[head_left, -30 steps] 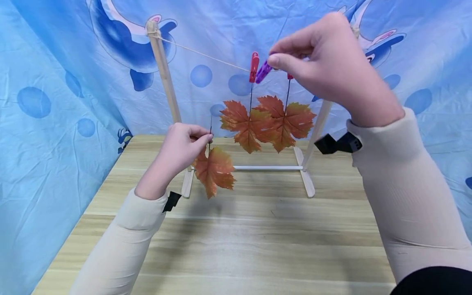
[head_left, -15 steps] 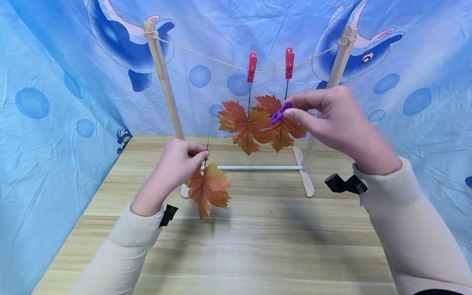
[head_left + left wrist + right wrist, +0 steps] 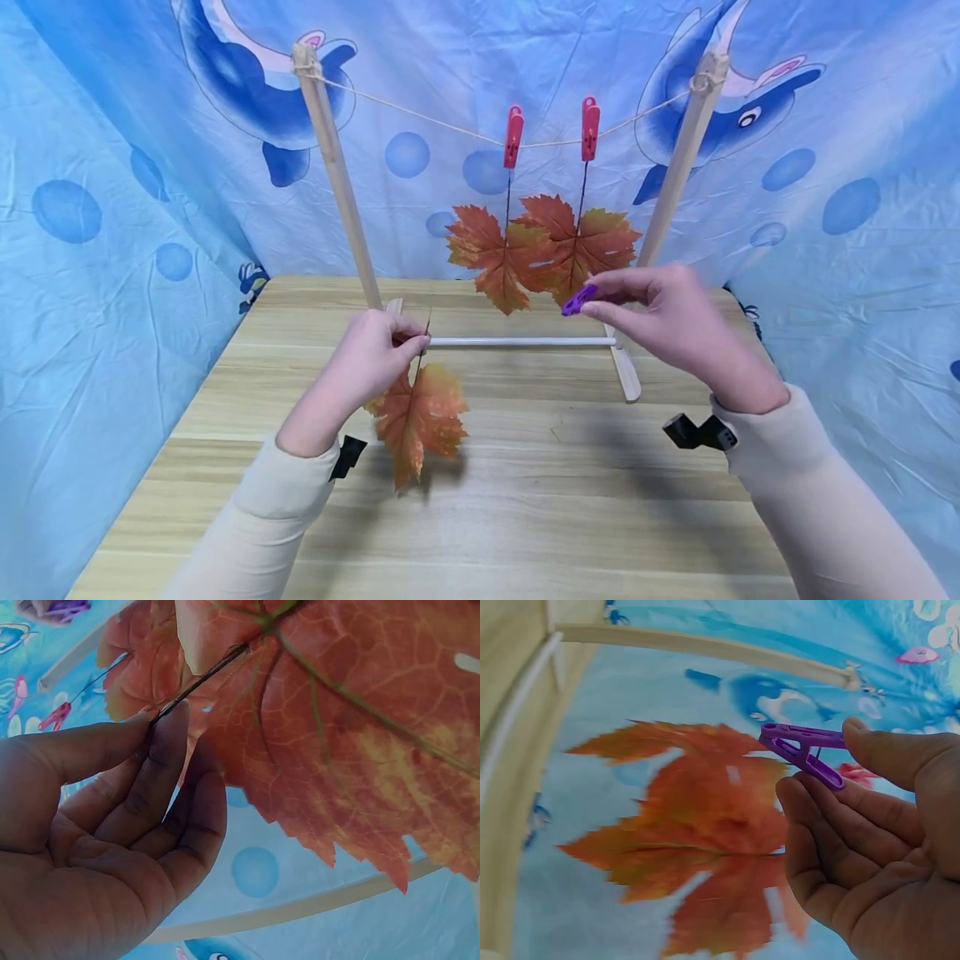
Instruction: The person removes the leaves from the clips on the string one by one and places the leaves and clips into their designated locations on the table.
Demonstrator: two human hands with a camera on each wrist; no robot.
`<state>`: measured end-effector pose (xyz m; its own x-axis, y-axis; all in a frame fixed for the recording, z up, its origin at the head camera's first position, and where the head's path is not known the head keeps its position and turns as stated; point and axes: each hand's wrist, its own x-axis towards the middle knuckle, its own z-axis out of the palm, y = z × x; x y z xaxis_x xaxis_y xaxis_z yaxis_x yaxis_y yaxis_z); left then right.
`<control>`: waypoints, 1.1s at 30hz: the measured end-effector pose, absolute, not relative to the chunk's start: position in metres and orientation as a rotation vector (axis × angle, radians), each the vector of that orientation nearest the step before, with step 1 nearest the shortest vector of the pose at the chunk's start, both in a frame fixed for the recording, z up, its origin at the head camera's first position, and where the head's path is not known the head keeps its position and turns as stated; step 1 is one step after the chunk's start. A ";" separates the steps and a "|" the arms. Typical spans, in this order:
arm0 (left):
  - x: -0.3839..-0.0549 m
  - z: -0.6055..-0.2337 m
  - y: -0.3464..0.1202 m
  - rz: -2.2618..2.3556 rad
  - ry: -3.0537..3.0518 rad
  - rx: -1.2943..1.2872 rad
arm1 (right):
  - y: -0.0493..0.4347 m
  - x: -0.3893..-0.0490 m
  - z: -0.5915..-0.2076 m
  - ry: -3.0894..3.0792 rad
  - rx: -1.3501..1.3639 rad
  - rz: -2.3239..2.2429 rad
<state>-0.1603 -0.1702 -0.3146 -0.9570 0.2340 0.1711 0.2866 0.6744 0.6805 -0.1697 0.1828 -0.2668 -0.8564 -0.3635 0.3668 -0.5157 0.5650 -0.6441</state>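
My left hand (image 3: 375,354) pinches the thin dark stem of an orange maple leaf (image 3: 420,417), which hangs below the fingers just over the table. In the left wrist view the stem lies between thumb and fingertip, and the leaf (image 3: 337,712) spreads to the right. My right hand (image 3: 667,321) pinches a purple clothespin (image 3: 579,300) in front of the hanging leaves. The right wrist view shows this clothespin (image 3: 802,750) between thumb and fingers. Two more maple leaves (image 3: 498,258) hang by their stems from a red clothespin (image 3: 513,137) and a second red clothespin (image 3: 590,129) on the string.
The string (image 3: 412,110) runs between a left wooden post (image 3: 337,175) and a right wooden post (image 3: 686,158). A white rod (image 3: 517,342) joins the stand's feet on the wooden table (image 3: 525,500). Behind hangs a blue cloth (image 3: 457,67) with whales.
Both hands have come down, the left with its leaf and the right with the purple clothespin. The right hand has left the string, so both red clothespins show fully.
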 end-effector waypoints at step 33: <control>-0.168 -0.383 -0.160 -1.023 -2.977 -0.542 | 0.203 -0.187 -0.396 -2.763 0.554 1.410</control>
